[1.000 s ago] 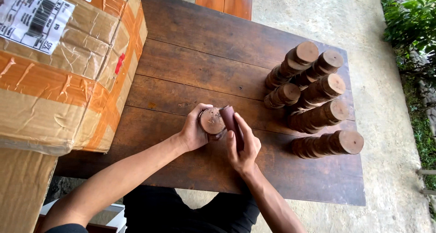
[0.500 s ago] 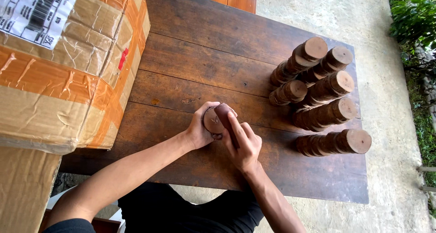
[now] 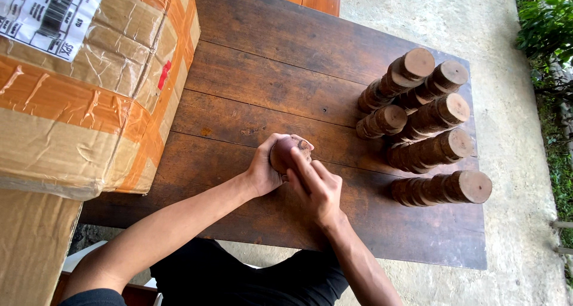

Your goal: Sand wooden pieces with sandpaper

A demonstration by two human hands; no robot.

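Left hand: my left hand (image 3: 262, 171) is curling closed around a small round wooden piece (image 3: 285, 152), thumb and fingers wrapping its side.
Right hand: my right hand (image 3: 316, 189) is lying over the same piece, fingers (image 3: 301, 165) stretched and pressing on its top, not fully closed.
Wooden piece: it is sitting low over the near planks, between both hands; I cannot tell whether it is touching the wood.
Table: I am working at a dark plank table (image 3: 268, 67), worn and scratched.
Stacks: six stacks of wooden discs (image 3: 427, 118) are standing at my right, well apart from my hands.
Box: a taped cardboard box (image 3: 83, 85) is resting on the left edge.
Room: I am sitting outdoors, concrete floor (image 3: 519, 163) beyond the table, green plants (image 3: 546, 25) at the far right.
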